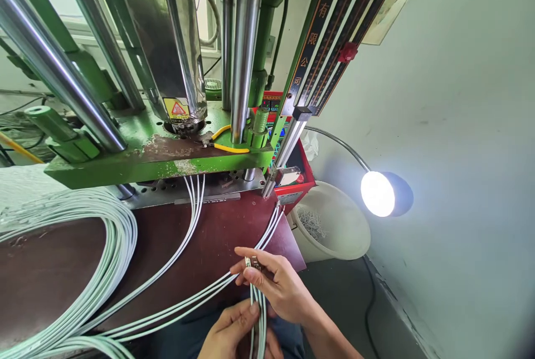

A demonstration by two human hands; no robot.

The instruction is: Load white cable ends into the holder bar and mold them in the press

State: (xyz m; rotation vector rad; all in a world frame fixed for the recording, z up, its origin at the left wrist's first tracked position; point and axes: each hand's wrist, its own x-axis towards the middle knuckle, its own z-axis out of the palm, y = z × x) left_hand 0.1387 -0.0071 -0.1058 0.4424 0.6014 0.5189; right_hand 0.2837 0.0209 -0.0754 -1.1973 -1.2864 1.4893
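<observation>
My left hand (232,325), low in the head view, is closed around a small bunch of white cables (259,317) that runs down past the bottom edge. Just above it, my right hand (288,286) pinches small metal connectors (252,262) between thumb and fingers. Its index finger reaches out to the left over other cables. Exactly how many connectors sit in the pinch I cannot make out. More cable strands (200,296) pass behind the right hand's fingertips from the left, and another few lie toward the board's right corner.
A large coil of white cable (121,231) lies on the brown board (167,236). The green press (167,166) stands behind, cables under its plate and yellow-handled pliers (229,147) on top. Rightward are a red control box (307,178), white bucket (346,225) and lit lamp (378,194).
</observation>
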